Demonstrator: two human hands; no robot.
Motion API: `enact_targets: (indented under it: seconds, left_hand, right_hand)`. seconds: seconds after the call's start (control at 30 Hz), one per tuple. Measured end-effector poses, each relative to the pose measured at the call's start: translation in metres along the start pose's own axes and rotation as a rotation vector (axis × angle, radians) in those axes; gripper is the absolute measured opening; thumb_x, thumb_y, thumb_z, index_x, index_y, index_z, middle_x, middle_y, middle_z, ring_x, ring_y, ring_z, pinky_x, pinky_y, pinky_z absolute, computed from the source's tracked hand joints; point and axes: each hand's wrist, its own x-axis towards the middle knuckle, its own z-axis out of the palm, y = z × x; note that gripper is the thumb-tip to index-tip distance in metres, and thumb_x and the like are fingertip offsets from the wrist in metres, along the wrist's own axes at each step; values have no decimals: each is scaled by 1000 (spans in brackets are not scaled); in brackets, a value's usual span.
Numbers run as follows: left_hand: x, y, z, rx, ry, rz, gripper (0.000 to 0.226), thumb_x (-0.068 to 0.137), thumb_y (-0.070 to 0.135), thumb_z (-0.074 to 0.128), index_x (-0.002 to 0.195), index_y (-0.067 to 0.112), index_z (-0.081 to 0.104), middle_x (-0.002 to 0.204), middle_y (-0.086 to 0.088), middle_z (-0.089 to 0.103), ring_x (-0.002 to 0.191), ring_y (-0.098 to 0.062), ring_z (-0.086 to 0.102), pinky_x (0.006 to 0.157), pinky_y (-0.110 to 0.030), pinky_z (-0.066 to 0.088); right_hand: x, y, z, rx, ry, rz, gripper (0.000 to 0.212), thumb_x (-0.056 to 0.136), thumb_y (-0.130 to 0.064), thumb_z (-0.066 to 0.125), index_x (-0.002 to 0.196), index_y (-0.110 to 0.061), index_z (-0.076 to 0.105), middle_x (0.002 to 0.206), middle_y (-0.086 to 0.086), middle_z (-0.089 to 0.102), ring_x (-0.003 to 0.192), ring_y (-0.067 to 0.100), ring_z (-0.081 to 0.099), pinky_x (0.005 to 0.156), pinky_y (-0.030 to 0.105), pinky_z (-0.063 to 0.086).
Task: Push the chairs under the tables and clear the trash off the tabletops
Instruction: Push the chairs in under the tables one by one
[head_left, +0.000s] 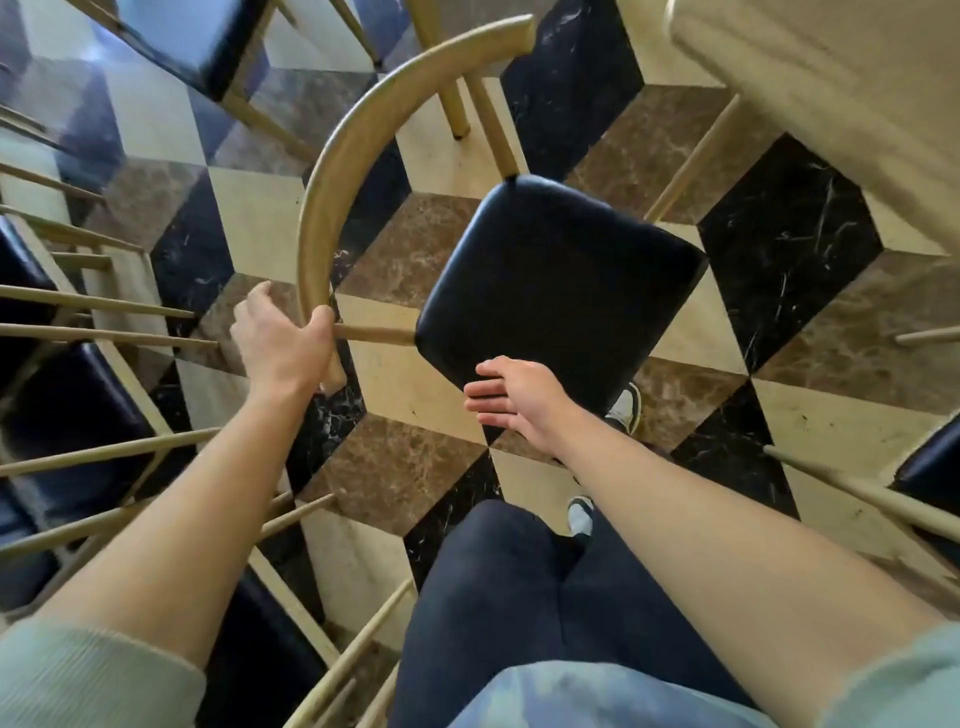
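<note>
A wooden chair (332, 171) with a curved backrest and a black padded seat (561, 280) stands in the middle of the floor. My left hand (283, 340) is closed around the near end of its curved backrest. My right hand (519, 397) hovers with fingers apart at the seat's near corner, holding nothing. A light wooden table (831, 88) fills the top right corner, its edge just beyond the chair. No trash is visible on it.
Other chairs with black seats crowd the left side (78, 415) and the top left (176, 41). Another seat (930, 467) shows at the right edge. The floor is patterned marble tile (789, 249). My legs and shoes (626, 410) stand just behind the chair.
</note>
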Motion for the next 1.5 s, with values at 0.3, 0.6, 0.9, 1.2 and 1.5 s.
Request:
enact_targets:
  seconds: [0.3,0.6,0.9,1.2,1.5]
  left_hand:
    - [130,59,17,-121,-358,235,81,92,36,64,160,25,21,145,-5,51,114,-22,64,83,-31,56]
    - [211,128,32,80,-563,398,53,92,38,69,139,21,51,112,0,63,88,-12,63,67,-28,52]
    - [145,102,56,-75,-696,215,36,92,35,67,124,22,57,106,-6,70,88,-21,72,81,-43,64]
    - [19,87,79,-145,-930,-35,38,88,25,72,119,12,54,100,-13,65,89,-30,70,73,-60,63]
    - [-31,97,90,-29,-757,164,43,87,24,71,124,13,53,105,-11,72,83,-26,75,54,-38,60]
  right_hand:
    - [77,-6,137,158,-186,228,44,103,-47,47,126,-10,56,111,11,64,114,31,61,108,54,46]
    - [122,2,217,139,77,169,64,99,-56,34,79,-6,66,62,9,63,46,20,51,43,26,36]
    - [49,50,137,-125,424,153,67,100,-57,38,74,-5,70,51,6,65,35,16,49,40,22,37]
    - [-81,163,-22,-78,1095,179,24,86,-41,61,81,-19,67,94,10,72,78,27,66,72,37,56]
    - [-98,196,2,1188,1093,-193,57,88,-28,78,138,-18,52,116,-2,66,107,18,67,94,38,56]
